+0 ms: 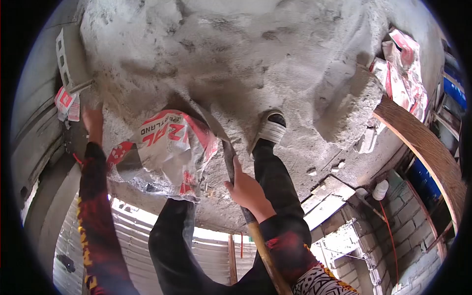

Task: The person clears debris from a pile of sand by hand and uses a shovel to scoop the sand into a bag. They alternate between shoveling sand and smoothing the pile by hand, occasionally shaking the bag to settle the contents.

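My right hand (247, 191) is closed around the shaft of a shovel (228, 156), below its metal blade. The blade leans toward the grey powder pile (236, 54), and the wooden handle runs back under my right arm. My left hand (92, 119) reaches out at the left, close to the lower end of a hollow concrete block (73, 59). Its fingers are smeared and partly lost against the grey, so their grip does not show. A crumpled cement bag (169, 147) with red print lies between my arms, over my left foot.
My right foot wears a striped slipper (272, 129) on the dusty floor. More torn cement bags (400, 73) lie at the right, beside a powder-covered lump (351, 105) and a curved-looking wooden board (423, 147). A small bag scrap (67, 103) sits far left.
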Action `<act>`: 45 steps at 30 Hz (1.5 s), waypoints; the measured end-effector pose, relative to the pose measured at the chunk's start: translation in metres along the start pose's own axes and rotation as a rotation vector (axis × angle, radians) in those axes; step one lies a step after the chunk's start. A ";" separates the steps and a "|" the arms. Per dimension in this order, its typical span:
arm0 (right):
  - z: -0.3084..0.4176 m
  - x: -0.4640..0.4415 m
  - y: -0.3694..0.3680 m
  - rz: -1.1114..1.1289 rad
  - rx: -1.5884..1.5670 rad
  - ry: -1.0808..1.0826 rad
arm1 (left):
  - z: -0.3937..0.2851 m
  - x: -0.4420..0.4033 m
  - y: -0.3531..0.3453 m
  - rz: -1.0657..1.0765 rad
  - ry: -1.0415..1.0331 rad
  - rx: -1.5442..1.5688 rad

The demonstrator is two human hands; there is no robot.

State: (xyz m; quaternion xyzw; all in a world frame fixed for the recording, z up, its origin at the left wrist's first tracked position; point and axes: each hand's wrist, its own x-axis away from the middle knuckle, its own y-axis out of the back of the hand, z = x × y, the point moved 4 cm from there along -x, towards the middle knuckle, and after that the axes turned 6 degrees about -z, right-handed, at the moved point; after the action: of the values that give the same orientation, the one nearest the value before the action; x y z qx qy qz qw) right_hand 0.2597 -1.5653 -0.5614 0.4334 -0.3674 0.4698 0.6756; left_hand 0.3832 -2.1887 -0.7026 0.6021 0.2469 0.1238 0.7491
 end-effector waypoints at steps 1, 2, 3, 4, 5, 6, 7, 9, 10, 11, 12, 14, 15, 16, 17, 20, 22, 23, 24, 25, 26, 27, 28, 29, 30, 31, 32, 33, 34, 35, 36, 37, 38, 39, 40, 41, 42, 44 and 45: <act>0.000 0.001 0.002 -0.011 -0.002 -0.002 | -0.010 0.000 0.015 -0.007 -0.003 0.008; 0.000 0.003 0.002 -0.006 0.006 0.006 | -0.025 -0.007 0.036 0.116 0.137 0.122; -0.001 0.004 0.002 -0.001 0.014 0.014 | -0.051 -0.018 0.058 0.240 0.277 0.235; -0.003 0.004 0.000 0.010 0.004 0.014 | -0.101 -0.033 0.081 0.402 0.416 0.402; -0.003 0.005 0.001 0.004 0.003 0.010 | -0.149 -0.040 0.087 0.388 0.385 0.471; -0.003 0.005 0.002 0.007 0.015 0.013 | -0.193 -0.049 0.090 0.374 0.352 0.539; -0.003 0.005 0.003 0.007 0.027 0.017 | -0.242 -0.055 0.088 0.341 0.261 0.584; -0.002 0.007 0.007 0.001 0.014 0.022 | -0.350 -0.066 0.095 0.401 0.157 0.841; -0.001 0.009 0.010 -0.027 0.004 0.041 | -0.399 -0.064 0.082 0.437 0.155 0.941; -0.002 0.011 0.013 -0.054 -0.006 0.060 | -0.455 -0.072 0.095 0.396 -0.086 0.895; -0.004 0.011 0.015 -0.071 -0.016 0.066 | -0.501 -0.072 0.094 0.385 -0.293 0.867; -0.006 0.014 0.022 -0.080 -0.048 0.074 | -0.580 -0.067 0.079 0.423 -0.426 0.786; -0.008 0.014 0.025 -0.090 -0.072 0.082 | -0.610 -0.070 0.071 0.424 -0.434 0.778; -0.012 0.014 0.026 -0.086 -0.105 0.085 | -0.639 -0.074 0.060 0.450 -0.469 0.746; -0.014 0.013 0.029 -0.092 -0.113 0.082 | -0.663 -0.077 0.051 0.476 -0.507 0.723; -0.025 0.014 0.041 -0.028 -0.147 0.068 | -0.710 -0.083 0.025 0.384 -0.370 0.725; -0.030 0.014 0.048 -0.027 -0.143 0.065 | -0.729 -0.073 0.000 0.399 -0.379 0.712; -0.032 0.014 0.052 -0.018 -0.141 0.066 | -0.735 -0.068 -0.008 0.408 -0.384 0.688; -0.036 0.015 0.058 -0.021 -0.150 0.059 | -0.738 -0.065 -0.013 0.325 -0.351 0.726; -0.038 0.016 0.062 0.008 -0.171 0.054 | -0.741 -0.061 -0.019 0.332 -0.360 0.728; -0.038 0.016 0.066 0.036 -0.187 0.056 | -0.740 -0.062 -0.024 0.341 -0.347 0.710; -0.038 0.014 0.066 0.035 -0.190 0.060 | -0.739 -0.063 -0.028 0.349 -0.333 0.690; -0.040 0.014 0.063 0.042 -0.167 0.049 | -0.738 -0.062 -0.030 0.348 -0.334 0.688; -0.039 0.014 0.063 0.046 -0.140 0.042 | -0.739 -0.062 -0.031 0.345 -0.354 0.667; -0.036 0.014 0.065 0.043 -0.138 0.046 | -0.739 -0.066 -0.027 0.342 -0.374 0.646; -0.032 0.014 0.066 0.053 -0.137 0.033 | -0.739 -0.067 -0.020 0.336 -0.373 0.645; -0.029 0.013 0.067 0.060 -0.134 0.022 | -0.738 -0.068 -0.011 0.290 -0.371 0.662; -0.026 0.013 0.063 0.054 -0.130 0.025 | -0.737 -0.068 -0.003 0.248 -0.370 0.682; -0.024 0.013 0.059 -0.049 -0.092 0.070 | -0.735 -0.064 -0.004 0.240 -0.366 0.685; -0.022 0.013 0.056 -0.158 -0.051 0.118 | -0.736 -0.061 -0.006 0.269 -0.415 0.649; -0.019 0.012 0.057 -0.135 -0.087 0.112 | -0.738 -0.061 -0.011 0.297 -0.465 0.610; -0.018 0.010 0.060 -0.144 -0.083 0.114 | -0.740 -0.064 -0.016 0.286 -0.466 0.613; -0.018 0.012 0.060 -0.138 -0.081 0.119 | -0.742 -0.060 -0.024 0.394 -0.494 0.596; -0.016 0.013 0.062 -0.130 -0.082 0.124 | -0.744 -0.060 -0.025 0.504 -0.523 0.576; -0.016 0.012 0.063 -0.134 -0.084 0.125 | -0.750 -0.062 -0.022 0.501 -0.527 0.576; -0.017 0.012 0.062 -0.112 -0.096 0.115 | -0.763 -0.074 0.006 0.404 -0.476 0.664; -0.017 0.012 0.063 -0.093 -0.105 0.107 | -0.777 -0.086 0.029 0.303 -0.422 0.752; -0.017 0.013 0.068 -0.056 -0.137 0.078 | -0.803 -0.108 0.065 0.181 -0.410 0.768; -0.018 0.014 0.068 -0.006 -0.167 0.051 | -0.816 -0.117 0.072 0.171 -0.402 0.768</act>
State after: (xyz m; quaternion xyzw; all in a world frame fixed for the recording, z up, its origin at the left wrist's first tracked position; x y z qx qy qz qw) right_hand 0.2011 -1.5312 -0.5387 0.3645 -0.3867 0.4466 0.7199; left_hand -0.1309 -1.5414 -0.7322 0.8673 0.0735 -0.0351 0.4912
